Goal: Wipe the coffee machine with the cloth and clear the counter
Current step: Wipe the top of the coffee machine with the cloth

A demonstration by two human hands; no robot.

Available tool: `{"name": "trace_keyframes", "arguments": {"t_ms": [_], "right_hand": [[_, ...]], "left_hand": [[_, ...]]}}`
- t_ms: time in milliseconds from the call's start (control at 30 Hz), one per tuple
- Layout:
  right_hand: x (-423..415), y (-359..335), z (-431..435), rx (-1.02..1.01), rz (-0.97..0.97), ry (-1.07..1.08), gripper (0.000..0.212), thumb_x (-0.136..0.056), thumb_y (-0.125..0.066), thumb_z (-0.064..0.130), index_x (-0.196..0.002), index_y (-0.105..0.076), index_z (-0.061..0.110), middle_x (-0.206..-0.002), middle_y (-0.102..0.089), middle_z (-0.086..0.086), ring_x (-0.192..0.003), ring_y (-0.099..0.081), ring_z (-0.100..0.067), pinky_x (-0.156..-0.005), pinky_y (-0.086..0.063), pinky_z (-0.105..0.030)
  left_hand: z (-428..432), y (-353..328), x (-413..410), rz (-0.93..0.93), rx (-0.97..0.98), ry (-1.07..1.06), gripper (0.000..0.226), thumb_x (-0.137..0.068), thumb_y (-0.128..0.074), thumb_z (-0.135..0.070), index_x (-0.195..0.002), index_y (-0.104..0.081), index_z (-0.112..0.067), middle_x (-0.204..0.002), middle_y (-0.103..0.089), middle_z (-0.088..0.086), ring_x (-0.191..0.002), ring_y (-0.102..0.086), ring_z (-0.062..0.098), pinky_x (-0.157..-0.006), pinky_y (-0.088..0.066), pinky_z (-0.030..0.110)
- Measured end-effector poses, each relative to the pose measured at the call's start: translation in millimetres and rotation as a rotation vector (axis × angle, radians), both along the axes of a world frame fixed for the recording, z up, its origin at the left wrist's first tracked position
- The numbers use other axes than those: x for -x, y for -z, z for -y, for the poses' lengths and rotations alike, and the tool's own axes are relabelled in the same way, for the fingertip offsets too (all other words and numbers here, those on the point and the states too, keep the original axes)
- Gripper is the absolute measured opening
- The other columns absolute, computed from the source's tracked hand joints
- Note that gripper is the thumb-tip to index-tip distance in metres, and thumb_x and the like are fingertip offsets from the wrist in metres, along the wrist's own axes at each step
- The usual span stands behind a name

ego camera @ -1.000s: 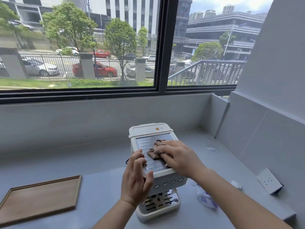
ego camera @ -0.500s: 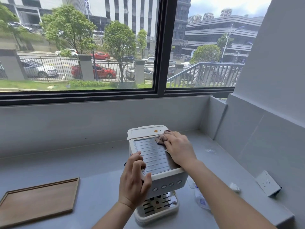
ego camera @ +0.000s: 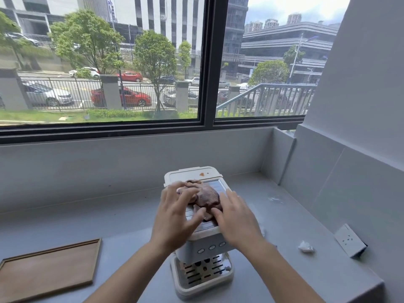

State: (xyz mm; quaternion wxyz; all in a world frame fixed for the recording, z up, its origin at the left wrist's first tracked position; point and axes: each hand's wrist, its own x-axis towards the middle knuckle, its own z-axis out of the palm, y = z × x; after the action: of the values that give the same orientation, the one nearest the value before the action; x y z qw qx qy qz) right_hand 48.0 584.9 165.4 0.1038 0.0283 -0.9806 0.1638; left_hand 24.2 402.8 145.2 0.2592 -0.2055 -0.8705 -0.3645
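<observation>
A small white coffee machine stands on the grey counter, front facing me, with an orange stain on its rear lid. A crumpled brown cloth lies on its ribbed top. My left hand is over the left of the top, fingers spread and touching the cloth's left edge, slightly blurred. My right hand rests on the top's right side, fingers against the cloth's near edge. Neither hand clearly grips it.
A wooden tray lies at the counter's front left. A crumpled white scrap and smaller white bits lie right of the machine. A wall socket sits on the right wall. The window sill wall runs behind.
My left hand left the machine's front-left corner and came up onto the top beside the cloth. My right hand slid back from the rear; the cloth now lies uncovered, bunched at the middle.
</observation>
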Motion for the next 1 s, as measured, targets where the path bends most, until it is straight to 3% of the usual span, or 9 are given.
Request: {"name": "trace_keyframes", "arguments": {"t_ms": [67, 133, 233, 333, 400, 567, 667, 833, 1000], "right_hand": [[1, -1, 12, 0.12, -0.041, -0.13, 0.027, -0.098, -0.05, 0.024, -0.123, -0.053, 0.015, -0.13, -0.056, -0.001, -0.123, -0.05, -0.024, -0.099, -0.038, -0.03], [6, -10, 13, 0.235, -0.02, -0.23, 0.032, -0.095, -0.053, 0.013, -0.126, -0.058, 0.015, -0.13, -0.061, 0.001, -0.119, -0.054, -0.022, -0.099, -0.043, -0.033], [13, -15, -1, 0.242, -0.045, -0.229, 0.019, -0.088, -0.061, 0.017, -0.106, -0.06, 0.016, -0.109, -0.065, 0.002, -0.103, -0.056, -0.02, -0.085, -0.046, -0.034], [8, -5, -1, 0.145, -0.079, -0.131, 0.007, -0.081, -0.048, 0.024, -0.086, -0.044, 0.021, -0.095, -0.057, 0.004, -0.093, -0.049, -0.019, -0.073, -0.04, -0.032], [7, 3, 7, 0.051, -0.114, -0.079, 0.013, -0.08, -0.041, 0.027, -0.09, -0.047, 0.02, -0.102, -0.058, 0.005, -0.099, -0.049, -0.017, -0.079, -0.041, -0.031], [6, 6, 11, -0.017, -0.197, -0.028, 0.035, -0.081, -0.035, 0.034, -0.103, -0.056, 0.016, -0.109, -0.059, 0.001, -0.109, -0.052, -0.019, -0.095, -0.041, -0.031], [5, 8, 11, -0.04, -0.174, -0.023, 0.052, -0.082, -0.031, 0.037, -0.118, -0.058, 0.011, -0.126, -0.06, -0.003, -0.123, -0.05, -0.02, -0.106, -0.04, -0.032], [8, 8, 13, -0.012, -0.202, 0.009, 0.037, -0.082, -0.038, 0.033, -0.105, -0.06, 0.014, -0.116, -0.064, -0.001, -0.114, -0.055, -0.02, -0.101, -0.046, -0.033], [10, 12, 11, -0.018, -0.194, 0.015, 0.047, -0.082, -0.035, 0.036, -0.113, -0.062, 0.014, -0.13, -0.062, 0.0, -0.124, -0.051, -0.017, -0.106, -0.041, -0.03]], "left_hand": [[-11, -16, 14, 0.092, 0.066, 0.075, 0.049, -0.083, -0.047, -0.063, -0.128, -0.056, -0.044, -0.14, -0.045, -0.008, -0.127, -0.041, 0.014, -0.105, -0.039, 0.034], [-14, -28, 28, 0.197, 0.061, 0.148, 0.048, -0.089, -0.036, -0.061, -0.123, -0.064, -0.042, -0.133, -0.056, -0.009, -0.125, -0.048, 0.014, -0.107, -0.037, 0.038], [-10, -33, 43, 0.314, 0.066, 0.209, 0.042, -0.091, -0.036, -0.051, -0.117, -0.067, -0.041, -0.126, -0.059, -0.013, -0.123, -0.05, 0.01, -0.109, -0.036, 0.036], [-6, -28, 46, 0.283, 0.279, 0.178, 0.051, -0.077, -0.048, -0.054, -0.126, -0.058, -0.045, -0.132, -0.054, -0.014, -0.124, -0.046, 0.011, -0.109, -0.036, 0.037], [-6, -27, 47, 0.243, 0.353, 0.145, 0.058, -0.069, -0.052, -0.055, -0.127, -0.054, -0.046, -0.13, -0.053, -0.016, -0.122, -0.045, 0.011, -0.106, -0.038, 0.036], [-6, -37, 55, 0.118, 0.415, 0.042, 0.043, -0.067, -0.062, -0.041, -0.108, -0.062, -0.029, -0.099, -0.059, 0.0, -0.1, -0.053, 0.026, -0.088, -0.045, 0.04], [5, -32, 54, 0.085, 0.422, 0.026, 0.041, -0.063, -0.062, -0.038, -0.102, -0.061, -0.026, -0.089, -0.057, 0.001, -0.089, -0.053, 0.028, -0.077, -0.048, 0.04], [19, -30, 76, 0.019, 0.515, -0.153, 0.038, -0.069, -0.07, -0.032, -0.105, -0.062, -0.021, -0.092, -0.057, 0.005, -0.085, -0.053, 0.031, -0.075, -0.044, 0.039], [-20, -40, 105, 0.102, 0.609, -0.189, 0.033, -0.077, -0.063, -0.038, -0.105, -0.057, -0.022, -0.099, -0.056, 0.008, -0.096, -0.052, 0.032, -0.076, -0.038, 0.039]]}}
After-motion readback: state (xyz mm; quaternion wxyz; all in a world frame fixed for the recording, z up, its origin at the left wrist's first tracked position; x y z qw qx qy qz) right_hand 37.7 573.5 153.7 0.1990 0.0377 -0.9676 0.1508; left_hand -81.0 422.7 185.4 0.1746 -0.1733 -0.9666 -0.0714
